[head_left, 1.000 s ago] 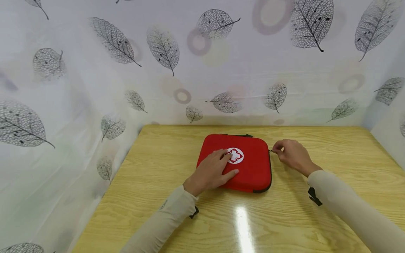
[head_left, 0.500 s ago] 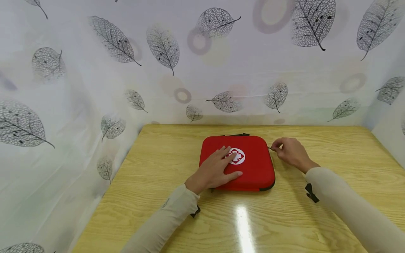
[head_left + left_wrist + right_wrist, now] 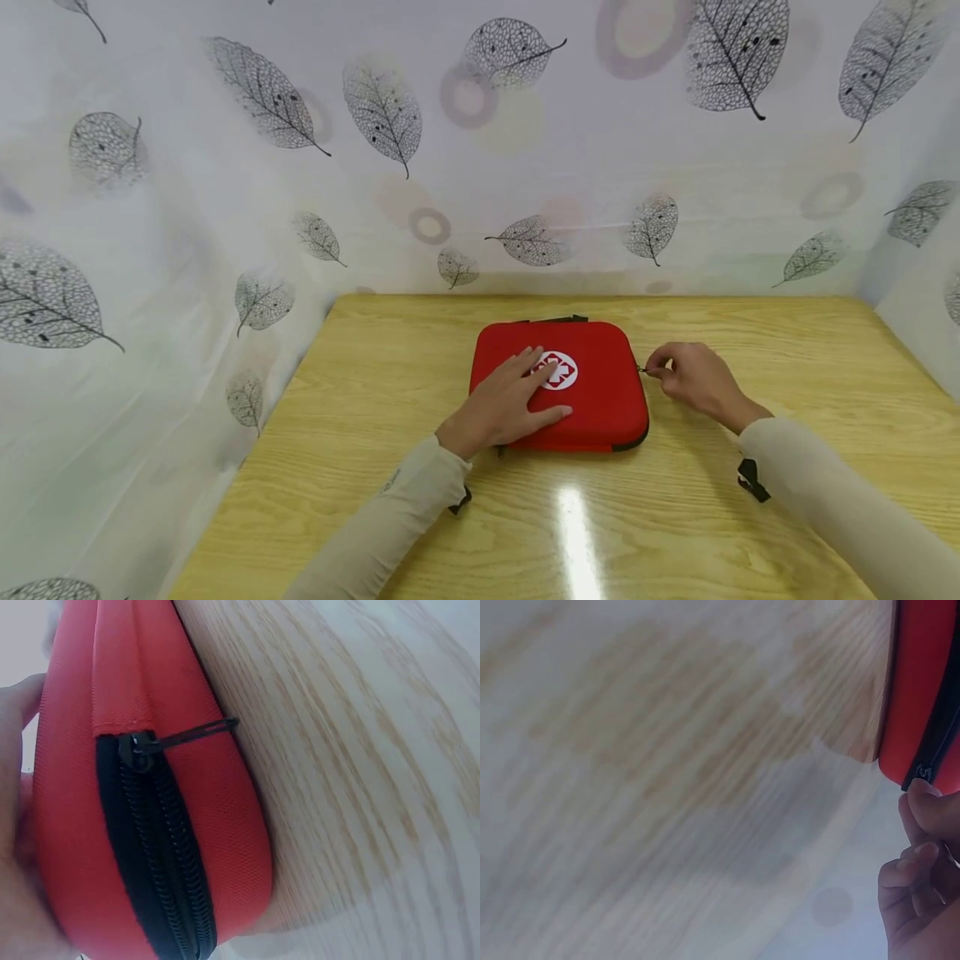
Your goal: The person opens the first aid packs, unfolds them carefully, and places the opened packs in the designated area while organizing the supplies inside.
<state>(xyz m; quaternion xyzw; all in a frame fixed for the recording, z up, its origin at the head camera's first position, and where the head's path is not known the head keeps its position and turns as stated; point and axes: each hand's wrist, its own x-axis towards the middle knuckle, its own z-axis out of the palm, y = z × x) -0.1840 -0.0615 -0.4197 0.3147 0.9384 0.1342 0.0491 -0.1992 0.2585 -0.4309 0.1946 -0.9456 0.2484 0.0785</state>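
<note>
A red first-aid case (image 3: 592,408) with a white cross emblem lies flat on the table. My left hand (image 3: 506,404) rests on its lid with the fingers spread and straight, partly covering the emblem. At the case's right side, my right hand (image 3: 693,377) pinches a zipper pull (image 3: 642,369) between thumb and fingertips. In the right wrist view the zipper slider (image 3: 924,772) shows just beyond the thumb. Another zipper pull (image 3: 195,733) hangs free at the case's near left side, where black zipper teeth (image 3: 169,847) run closed below it.
The wood-grain table (image 3: 375,375) extends all around the case. A leaf-patterned cloth (image 3: 540,167) hangs behind the table and along its sides. A black handle (image 3: 558,319) sticks out at the case's back edge.
The case has turned slightly under my left hand. My right hand, still pinching the zipper pull, first shifted a little away and has now come back nearer along the case's right side.
</note>
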